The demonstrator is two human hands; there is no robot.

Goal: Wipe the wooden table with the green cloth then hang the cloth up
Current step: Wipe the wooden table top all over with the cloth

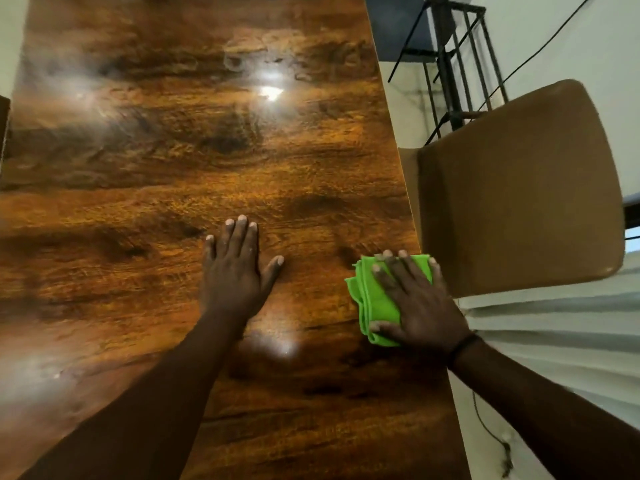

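So the green cloth [375,299] is folded and pinned flat under the right hand [417,303], fingers spread, right by the table [173,168] edge near the chair [519,188]; the left hand [235,268] is laid flat and bare on the wood, nothing held; pressure is best kept even, long overlapping strokes worked inward; smears can be seen farther up, so that part probably gets covered next.

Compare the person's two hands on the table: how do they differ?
The right hand presses the green cloth; the left hand lies on bare table. The right hand is near the table's edge; the left hand is further in. Both lie flat, fingers straight.
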